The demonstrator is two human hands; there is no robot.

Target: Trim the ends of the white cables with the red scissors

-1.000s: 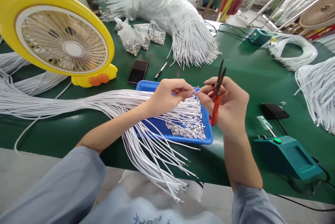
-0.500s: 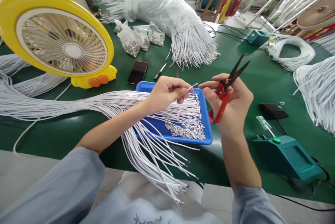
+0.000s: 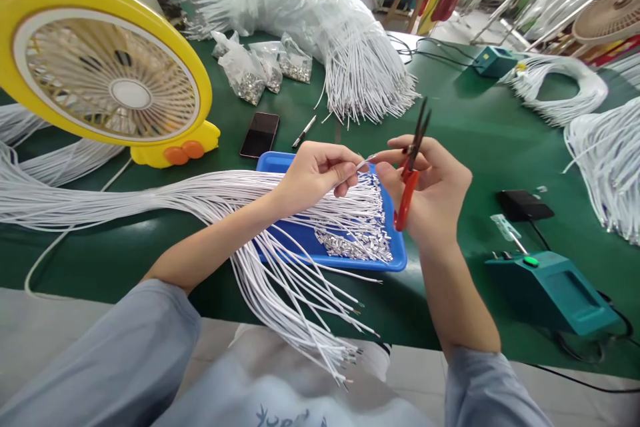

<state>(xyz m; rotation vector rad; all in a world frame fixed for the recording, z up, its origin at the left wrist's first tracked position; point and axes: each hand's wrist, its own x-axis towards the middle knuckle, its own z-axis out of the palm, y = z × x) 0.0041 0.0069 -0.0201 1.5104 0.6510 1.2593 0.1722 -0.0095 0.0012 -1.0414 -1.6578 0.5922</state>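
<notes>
My left hand is closed in a pinch on one white cable, its end poking out past the thumb and finger. Facing it, my right hand has red-handled scissors hooked on it, dark blades pointing up and away. The right thumb and forefinger come close to the cable's tip; whether they touch it I cannot tell. Beneath both hands lies a blue tray with small shiny metal pieces. A bundle of white cables runs over the tray, and loose ends hang toward my lap.
A yellow fan stands at the left. Behind the tray are a phone, a pen, bags of metal parts and a plastic-wrapped cable bundle. A teal device and a black box sit at right.
My right hand has moved left toward the cable's end, bringing its fingertips to the tip. The scissors have turned more upright. My left hand stays nearly in place.
</notes>
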